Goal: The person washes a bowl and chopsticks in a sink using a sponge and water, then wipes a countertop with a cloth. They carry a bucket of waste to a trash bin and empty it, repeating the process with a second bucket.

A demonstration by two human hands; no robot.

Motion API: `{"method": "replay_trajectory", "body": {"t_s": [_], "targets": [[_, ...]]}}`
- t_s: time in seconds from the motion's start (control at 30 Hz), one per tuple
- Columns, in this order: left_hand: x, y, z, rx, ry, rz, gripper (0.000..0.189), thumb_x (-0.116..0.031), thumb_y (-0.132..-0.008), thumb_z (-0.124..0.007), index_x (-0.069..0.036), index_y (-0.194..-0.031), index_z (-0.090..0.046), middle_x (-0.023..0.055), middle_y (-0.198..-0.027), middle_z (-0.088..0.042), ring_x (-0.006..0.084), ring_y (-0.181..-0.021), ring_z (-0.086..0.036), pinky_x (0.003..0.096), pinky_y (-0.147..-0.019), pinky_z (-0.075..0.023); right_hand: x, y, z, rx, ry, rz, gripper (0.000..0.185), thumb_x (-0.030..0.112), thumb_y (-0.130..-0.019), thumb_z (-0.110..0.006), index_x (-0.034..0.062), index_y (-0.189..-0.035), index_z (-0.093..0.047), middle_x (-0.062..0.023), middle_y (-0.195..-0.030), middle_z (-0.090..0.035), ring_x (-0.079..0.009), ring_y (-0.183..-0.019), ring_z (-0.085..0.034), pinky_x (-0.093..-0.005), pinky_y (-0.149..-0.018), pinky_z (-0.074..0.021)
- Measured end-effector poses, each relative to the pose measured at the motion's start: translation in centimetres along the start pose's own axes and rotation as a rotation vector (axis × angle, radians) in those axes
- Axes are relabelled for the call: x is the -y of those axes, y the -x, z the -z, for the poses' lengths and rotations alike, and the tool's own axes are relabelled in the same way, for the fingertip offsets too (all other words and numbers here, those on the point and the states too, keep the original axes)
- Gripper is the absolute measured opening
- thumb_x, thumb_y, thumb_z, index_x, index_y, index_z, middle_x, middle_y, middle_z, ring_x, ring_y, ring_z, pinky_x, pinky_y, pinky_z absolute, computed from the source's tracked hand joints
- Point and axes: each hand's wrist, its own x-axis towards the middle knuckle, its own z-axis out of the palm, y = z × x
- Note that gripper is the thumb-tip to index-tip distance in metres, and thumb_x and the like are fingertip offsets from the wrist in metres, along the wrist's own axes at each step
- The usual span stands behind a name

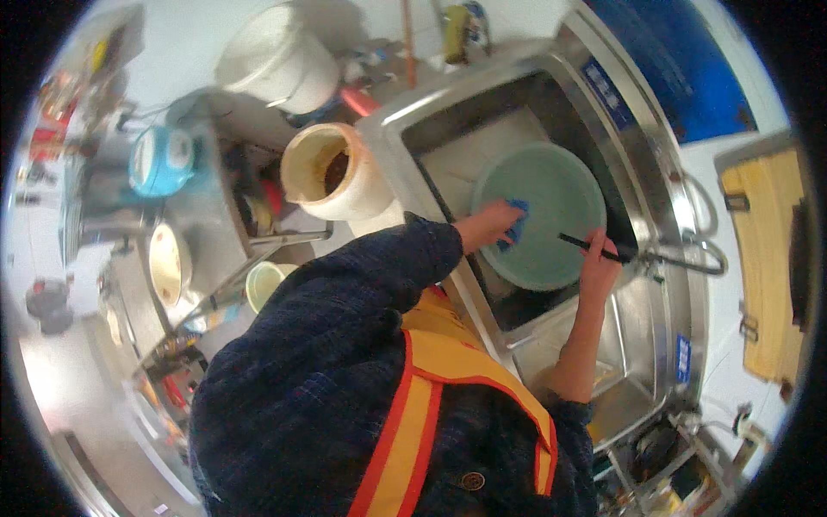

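A round pale-green plastic basin stands in the stainless steel sink. My left hand reaches over the basin's near side and grips a crumpled blue cloth against its inner wall. At the far right of the basin, my right hand is closed around a black tube, whose free end points over the basin. The tube's other end runs towards the metal faucet. Whether water flows from it or lies in the basin, I cannot tell.
A second sink compartment adjoins on the right. Left of the sink stand a stained cream-coloured pot and a large white bucket. A steel table carries a light-blue appliance. Wooden boards hang on the wall.
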Motion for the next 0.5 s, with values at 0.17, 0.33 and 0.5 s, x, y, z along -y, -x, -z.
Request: {"method": "replay_trajectory", "body": {"t_s": [0.17,0.33,0.5], "targets": [[-2.3,1.4,-0.2,-0.308,-0.234,0.202,0.063,-0.039,-0.069,-0.079,-0.005,-0.116,-0.056,0.0208,-0.121,-0.056,0.032,-0.105,-0.059,0.0478,-0.088,-0.0485,1.9,-1.5,-3.7,0.241,-0.142,0.074,0.047,0.038,-0.099,-0.05,-0.0072,-0.096,-0.062,-0.0162,-0.093,-0.065,-0.0246,-0.086,-0.066,-0.0347,-0.073,-0.0594],[-7.1,6.2,3.3,-0.31,-0.683,-0.159,0.03,-0.023,-0.081,-0.066,-0.006,-0.104,-0.059,0.0143,-0.102,-0.065,0.0314,-0.103,-0.059,0.0582,-0.103,-0.0305,7.6,1.3,-5.5,0.526,-0.365,0.066,0.037,0.026,-0.098,-0.052,-0.0003,-0.125,-0.053,-0.0172,-0.113,-0.063,-0.0253,-0.104,-0.063,-0.0365,-0.089,-0.0537],[-6.0,12.5,12.5,-0.319,-0.842,0.048,0.021,-0.014,-0.081,-0.062,-0.007,-0.1,-0.059,0.0126,-0.088,-0.067,0.0341,-0.09,-0.064,0.0595,-0.102,-0.0313,8.9,2.6,-9.6,0.503,0.169,0.274,0.04,0.021,-0.095,-0.057,0.004,-0.131,-0.055,-0.0162,-0.121,-0.064,-0.0244,-0.113,-0.06,-0.0359,-0.097,-0.0459]]}}
